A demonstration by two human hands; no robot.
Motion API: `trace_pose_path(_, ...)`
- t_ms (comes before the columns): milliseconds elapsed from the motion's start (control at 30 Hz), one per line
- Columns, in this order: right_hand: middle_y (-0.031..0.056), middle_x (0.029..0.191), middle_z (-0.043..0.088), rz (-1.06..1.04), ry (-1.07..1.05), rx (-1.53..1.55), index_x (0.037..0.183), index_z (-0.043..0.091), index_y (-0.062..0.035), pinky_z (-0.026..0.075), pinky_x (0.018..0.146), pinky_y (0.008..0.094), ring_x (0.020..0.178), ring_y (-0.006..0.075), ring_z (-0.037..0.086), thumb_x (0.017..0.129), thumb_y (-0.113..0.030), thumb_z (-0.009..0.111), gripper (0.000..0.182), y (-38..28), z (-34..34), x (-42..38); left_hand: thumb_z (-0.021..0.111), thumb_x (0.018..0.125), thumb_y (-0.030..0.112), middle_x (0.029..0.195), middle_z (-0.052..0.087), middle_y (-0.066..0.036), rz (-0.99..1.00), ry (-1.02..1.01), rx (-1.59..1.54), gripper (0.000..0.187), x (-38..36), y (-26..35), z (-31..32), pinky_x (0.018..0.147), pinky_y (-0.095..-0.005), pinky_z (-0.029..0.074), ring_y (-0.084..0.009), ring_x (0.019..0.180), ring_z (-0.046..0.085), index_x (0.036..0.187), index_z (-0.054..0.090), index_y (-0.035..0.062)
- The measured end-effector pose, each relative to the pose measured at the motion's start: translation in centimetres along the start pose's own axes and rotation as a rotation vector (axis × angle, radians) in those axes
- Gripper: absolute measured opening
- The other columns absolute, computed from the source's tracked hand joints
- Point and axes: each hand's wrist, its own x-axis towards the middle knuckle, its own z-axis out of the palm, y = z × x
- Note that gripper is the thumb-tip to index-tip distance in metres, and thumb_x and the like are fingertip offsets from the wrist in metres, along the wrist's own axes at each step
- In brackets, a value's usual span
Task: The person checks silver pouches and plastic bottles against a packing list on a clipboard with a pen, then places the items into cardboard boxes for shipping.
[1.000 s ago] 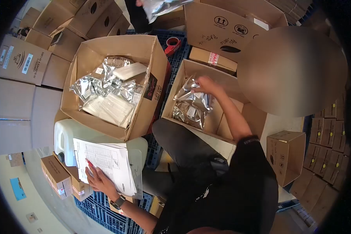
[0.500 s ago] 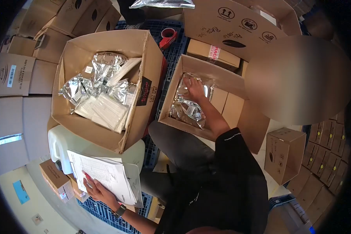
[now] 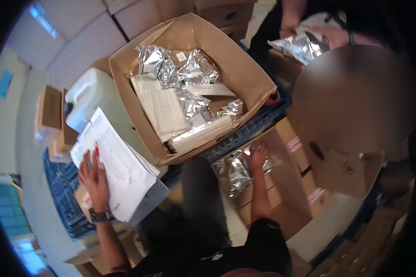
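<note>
My left hand lies on a stack of printed papers with a red pen held between its fingers. My right hand reaches into a cardboard box, its fingers spread over silver foil packets. Between the two arms and farther off stands a larger open carton. Inside it are more foil packets and bundles of thin pale sticks in clear wrap.
Another person's hands hold a silver foil pouch at upper right. A whitish plastic jerrycan stands beside the papers. Blue pallets lie beneath, and stacked cartons line the back. A blurred patch covers part of the right side.
The view has swung to the right, turning the scene. Another person's hands with a foil pouch now show at upper right. My left hand stays on the papers, my right on the foil packets.
</note>
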Motion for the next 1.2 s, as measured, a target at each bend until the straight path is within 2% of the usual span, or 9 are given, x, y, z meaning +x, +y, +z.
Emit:
trace_pose_path(67,0.022,0.125,0.059,-0.117,0.318,0.18,0.123,0.061,0.0011,0.041,0.104,0.0516,0.122,0.0415,0.052,0.077,-0.018,0.08,0.053,-0.2,-1.3,1.0,0.05,0.102,0.034,0.156,0.044,-0.009,-0.006,0.008,-0.053,0.045,0.0,0.1,0.3,0.118,-0.0485,0.016,-0.0326,0.141,0.035,0.142,0.059,0.0155)
trace_pose_path(300,0.0137,0.092,0.063,-0.371,0.816,0.461,0.092,0.063,0.0004,0.046,0.081,0.0437,0.087,0.0343,0.058,0.09,-0.005,0.069,0.009,-12.3,-21.4,10.0,0.057,0.098,0.026,0.153,0.048,-0.009,-0.056,0.014,-0.084,0.041,0.8,1.1,-1.0,0.116,-0.0477,0.019,-0.0325,0.139,0.036,0.135,0.066,0.011)
trace_pose_path(500,0.0159,0.085,0.062,-0.66,0.393,0.601,0.091,0.065,0.0033,0.05,0.073,0.0379,0.078,0.0315,0.062,0.093,-0.013,0.066,0.016,-25.9,-27.1,20.0,0.059,0.097,0.031,0.152,0.048,-0.01,-0.04,0.005,-0.079,0.043,0.9,0.6,-0.9,0.115,-0.0496,0.019,-0.0337,0.139,0.036,0.134,0.066,0.0095)
trace_pose_path(667,0.0203,0.098,0.071,-0.672,-0.109,0.109,0.098,0.071,-0.0019,0.053,0.083,0.0495,0.093,0.0389,0.068,0.086,-0.027,0.071,0.028,-34.5,-20.4,30.4,0.06,0.095,0.029,0.153,0.047,-0.012,-0.051,-0.009,-0.062,0.045,1.1,0.8,-1.1,0.115,-0.05,0.02,-0.0349,0.138,0.038,0.135,0.065,0.0084)
trace_pose_path(800,0.0216,0.099,0.072,-0.744,-0.154,0.003,0.094,0.075,-0.0045,0.055,0.083,0.0474,0.092,0.0381,0.07,0.086,-0.039,0.07,0.035,-38.3,-8.0,37.2,0.059,0.096,0.024,0.152,0.047,-0.016,-0.021,-0.032,-0.081,0.046,1.2,1.0,-1.0,0.116,-0.0497,0.022,-0.0364,0.139,0.036,0.139,0.061,0.0073)
trace_pose_path(833,0.0194,0.099,0.073,-0.588,-0.115,-0.023,0.096,0.075,-0.0056,0.055,0.082,0.0467,0.092,0.0361,0.07,0.089,-0.045,0.065,0.041,-39.4,-3.2,38.7,0.057,0.097,0.023,0.152,0.047,-0.017,0.015,-0.043,-0.08,0.048,1.0,0.5,-0.7,0.116,-0.05,0.022,-0.0365,0.139,0.037,0.142,0.058,0.0073)
trace_pose_path(1000,0.0164,0.163,0.028,0.351,-0.256,0.784,0.154,0.04,-0.0081,0.01,0.112,0.0772,0.148,0.0537,0.018,0.096,-0.064,0.041,0.08,-43.0,9.1,37.9,0.05,0.103,0.032,0.155,0.043,-0.016,0.094,-0.062,-0.145,0.048,1.0,-2.2,0.7,0.114,-0.0502,0.028,-0.0346,0.14,0.037,0.144,0.056,0.0073)
trace_pose_path(1100,0.0215,0.146,0.048,0.335,-0.117,0.777,0.142,0.048,0.0026,0.043,0.103,0.0619,0.135,0.0392,0.047,0.1,-0.053,0.042,0.07,-42.5,9.1,35.6,0.049,0.104,0.035,0.157,0.04,-0.014,0.014,-0.097,-0.164,0.049,0.8,-2.8,0.7,0.114,-0.0498,0.029,-0.0312,0.143,0.032,0.146,0.054,0.0101)
trace_pose_path(1200,0.0206,0.137,0.058,0.179,-0.075,0.542,0.135,0.059,-0.0023,0.051,0.099,0.0505,0.127,0.0364,0.056,0.1,-0.046,0.044,0.058,-40.8,14.1,39.8,0.047,0.105,0.038,0.158,0.038,-0.013,-0.035,-0.095,-0.188,0.051,0.6,-2.2,0.6,0.115,-0.0494,0.03,-0.029,0.145,0.029,0.149,0.05,0.0115)
